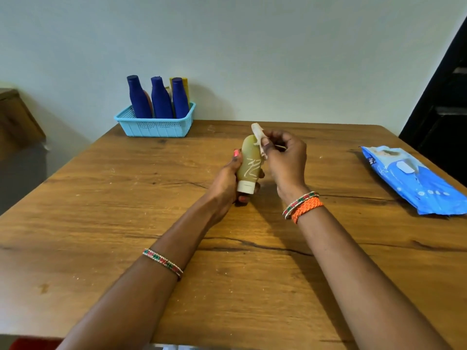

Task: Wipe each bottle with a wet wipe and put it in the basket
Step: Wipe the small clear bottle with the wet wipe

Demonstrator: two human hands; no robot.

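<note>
Matt, grained wooden table [101,223], perforated plastic basket [154,127], glossy plastic wipe pack [414,183].

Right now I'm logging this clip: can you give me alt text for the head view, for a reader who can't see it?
A person's left hand holds a tan bottle, white cap toward the camera, while the right hand presses a crumpled wet wipe against its far end. Behind, on the wooden table, a turquoise basket holds several blue bottles; a blue wipes pack lies at right.

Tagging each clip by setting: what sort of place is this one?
Probably a room in a home, though that is a guess: a worn wooden table against a plain wall, a basket of toiletry bottles, and a pack of wipes.
</note>
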